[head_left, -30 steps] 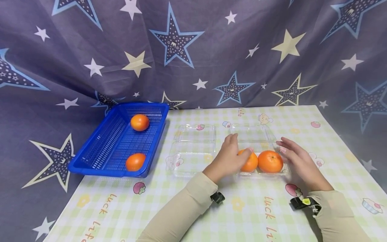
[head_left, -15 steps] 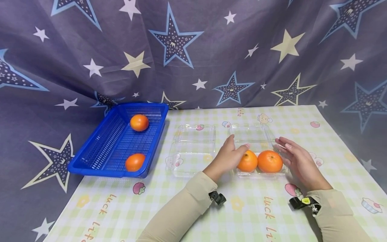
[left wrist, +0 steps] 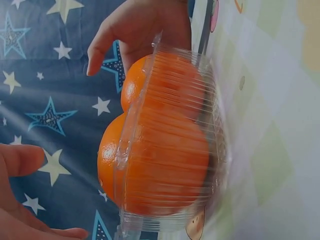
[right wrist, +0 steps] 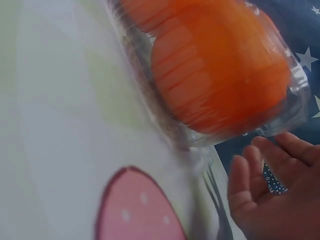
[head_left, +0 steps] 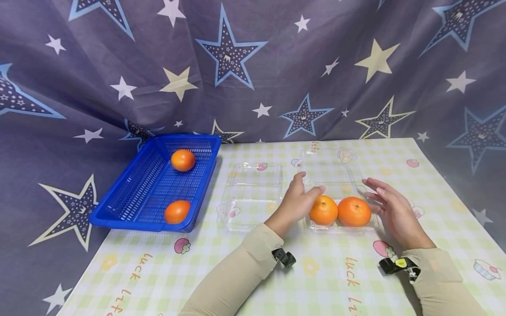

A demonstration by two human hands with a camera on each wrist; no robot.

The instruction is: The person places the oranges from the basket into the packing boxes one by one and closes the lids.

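Note:
Two oranges sit side by side in the base of a clear plastic clamshell box point(head_left: 341, 229): the left orange point(head_left: 323, 210) and the right orange point(head_left: 354, 211). The box's lid point(head_left: 326, 164) stands hinged up at the back. My left hand point(head_left: 294, 199) is at the box's left side, its thumb near the left orange and its fingers loosely spread. On the other side is my right hand point(head_left: 397, 213), fingers relaxed close to the box's right wall. The left wrist view shows the oranges point(left wrist: 160, 160) through the ribbed wall, with the left thumb point(left wrist: 22, 159) apart from it.
A second clear clamshell box point(head_left: 253, 208) lies opened out to the left, with nothing in it. Further left stands a blue plastic basket point(head_left: 136, 226) holding two more oranges, one at the back point(head_left: 183, 160) and one in front point(head_left: 177, 212). A starry curtain point(head_left: 253, 66) hangs behind the table.
The lid of the right box has swung up a little at the back. My left hand has drawn slightly left, uncovering more of the left orange. The right hand has barely moved.

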